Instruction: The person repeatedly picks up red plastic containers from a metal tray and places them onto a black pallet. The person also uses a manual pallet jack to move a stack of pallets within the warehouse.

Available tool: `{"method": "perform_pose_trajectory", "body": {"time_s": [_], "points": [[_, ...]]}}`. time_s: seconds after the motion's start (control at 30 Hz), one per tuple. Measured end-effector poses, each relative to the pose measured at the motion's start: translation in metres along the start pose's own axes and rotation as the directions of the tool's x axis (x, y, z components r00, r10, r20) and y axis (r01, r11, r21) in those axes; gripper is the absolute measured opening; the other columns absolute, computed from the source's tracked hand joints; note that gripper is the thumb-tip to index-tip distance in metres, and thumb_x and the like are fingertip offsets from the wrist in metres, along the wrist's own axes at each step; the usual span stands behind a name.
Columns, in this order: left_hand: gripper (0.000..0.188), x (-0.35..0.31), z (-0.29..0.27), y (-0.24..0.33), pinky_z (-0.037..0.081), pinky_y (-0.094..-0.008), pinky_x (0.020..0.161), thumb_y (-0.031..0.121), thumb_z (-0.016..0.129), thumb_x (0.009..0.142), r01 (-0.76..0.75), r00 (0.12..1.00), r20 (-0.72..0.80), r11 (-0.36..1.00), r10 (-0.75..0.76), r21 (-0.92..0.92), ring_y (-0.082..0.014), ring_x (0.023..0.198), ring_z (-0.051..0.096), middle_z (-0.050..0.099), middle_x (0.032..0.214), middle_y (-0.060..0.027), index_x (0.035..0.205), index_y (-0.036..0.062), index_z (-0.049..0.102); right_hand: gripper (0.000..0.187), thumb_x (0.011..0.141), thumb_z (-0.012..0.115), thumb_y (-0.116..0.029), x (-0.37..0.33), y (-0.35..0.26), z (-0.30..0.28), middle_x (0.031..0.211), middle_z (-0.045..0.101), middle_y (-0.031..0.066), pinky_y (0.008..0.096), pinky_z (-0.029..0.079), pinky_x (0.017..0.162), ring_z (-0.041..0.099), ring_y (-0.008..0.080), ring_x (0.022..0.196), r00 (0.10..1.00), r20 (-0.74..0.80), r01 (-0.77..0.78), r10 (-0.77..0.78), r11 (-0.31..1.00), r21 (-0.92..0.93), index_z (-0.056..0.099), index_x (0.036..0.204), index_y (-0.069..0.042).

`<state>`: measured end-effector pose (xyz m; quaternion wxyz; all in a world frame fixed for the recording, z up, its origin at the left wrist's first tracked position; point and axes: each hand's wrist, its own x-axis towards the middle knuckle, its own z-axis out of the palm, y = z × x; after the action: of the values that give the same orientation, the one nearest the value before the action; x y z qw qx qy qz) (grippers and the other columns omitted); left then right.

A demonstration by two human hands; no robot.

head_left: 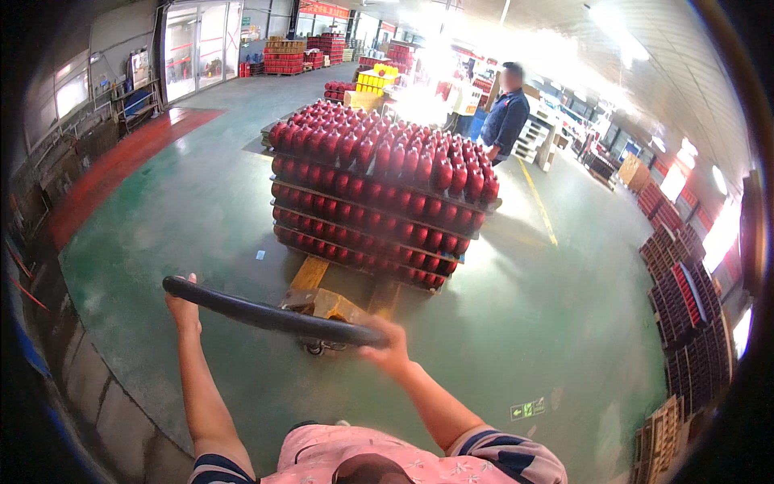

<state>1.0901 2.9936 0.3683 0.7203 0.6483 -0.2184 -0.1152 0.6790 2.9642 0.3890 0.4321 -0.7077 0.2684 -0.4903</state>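
Note:
My left hand [182, 306] is closed round the left end of a black curved pallet jack handle [258, 313]. Near the handle's other end, my right hand [390, 347] grips it too. Beyond the bar, partly covered by it, is the worn yellow body of the pallet jack [326, 305]. Its forks run toward a large stack of shiny red bottle-shaped cylinders [363, 185] with pale necks. The cylinders stand upright in several layers, with thin boards between them. The far ends of the forks are hidden.
A person in dark clothes [506, 121] stands just beyond the stack's right side. More red stacks [284, 60] and yellow cylinders [376, 79] are farther back. Dark crates and pallets [681, 298] line the right wall. A shelf rack [137, 93] stands at the left by the red floor strip [121, 165].

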Motion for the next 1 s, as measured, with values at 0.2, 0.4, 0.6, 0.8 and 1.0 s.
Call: {"method": "perform_pose_trajectory", "body": {"time_s": [0.2, 0.4, 0.6, 0.8, 1.0], "points": [[0.021, 0.053, 0.064, -0.031, 0.041, -0.0281, 0.069, 0.01, 0.073, 0.085, -0.076, 0.997, 0.004, 0.997, 0.076, -0.029, -0.0108, 0.072, 0.046, 0.048, 0.076, 0.0026, 0.082, 0.0079, 0.053, 0.068, 0.069, 0.078, -0.062, 0.044, 0.037, -0.006, 0.073, 0.056, 0.0038, 0.0285, 0.046, 0.063, 0.054, 0.0127, 0.067, 0.995, -0.103, -0.008, -0.004, 0.993, -0.114, 0.061, 0.09, 0.0], [0.023, 0.115, 0.123, -0.046, 0.04, -0.0278, 0.066, 0.01, 0.072, 0.085, -0.114, 0.985, 0.124, 0.993, 0.118, -0.034, -0.0108, 0.07, 0.044, 0.045, 0.075, 0.0029, 0.079, 0.0084, 0.05, 0.071, 0.067, 0.079, -0.063, 0.086, 0.063, 0.001, 0.076, 0.06, 0.0064, 0.028, 0.047, 0.063, 0.057, 0.0145, 0.067, 0.988, -0.152, -0.03, 0.008, 0.989, -0.144, 0.062, 0.091, 0.002], [0.023, 0.151, 0.168, -0.075, 0.037, -0.0251, 0.061, 0.014, 0.07, 0.087, -0.064, 0.989, 0.123, 0.986, 0.084, -0.155, -0.0088, 0.067, 0.04, 0.042, 0.075, 0.0034, 0.082, 0.012, 0.048, 0.06, 0.068, 0.084, -0.047, 0.13, 0.064, -0.011, 0.082, 0.061, 0.0093, 0.0304, 0.048, 0.067, 0.06, 0.0186, 0.074, 1.0, -0.008, -0.012, 0.011, 0.996, -0.086, 0.062, 0.092, 0.002], [0.025, 0.173, 0.207, -0.078, 0.038, -0.0252, 0.063, 0.022, 0.072, 0.088, 0.063, 0.998, -0.003, 0.958, -0.066, -0.278, -0.0084, 0.065, 0.044, 0.044, 0.069, 0.0047, 0.082, 0.0149, 0.048, 0.066, 0.08, 0.078, -0.026, 0.153, 0.077, -0.117, 0.135, 0.052, 0.01, 0.0382, 0.039, 0.107, 0.05, 0.0225, 0.125, 0.958, 0.276, -0.044, 0.077, 0.991, -0.125, 0.049, 0.135, -0.005], [0.036, 0.126, 0.216, -0.094, 0.047, -0.0364, 0.09, 0.035, 0.061, 0.095, 0.098, 0.988, -0.082, 0.951, -0.127, -0.294, -0.0226, 0.096, 0.058, 0.059, 0.108, -0.0094, 0.118, 0.007, 0.058, 0.046, 0.09, 0.069, -0.017, 0.095, 0.134, -0.346, 0.113, 0.065, 0.0081, 0.0315, 0.05, 0.09, 0.063, 0.0156, 0.1, 0.932, -0.016, -0.361, 0.362, 0.932, 0.037, 0.051, 0.131, -0.005]]}}
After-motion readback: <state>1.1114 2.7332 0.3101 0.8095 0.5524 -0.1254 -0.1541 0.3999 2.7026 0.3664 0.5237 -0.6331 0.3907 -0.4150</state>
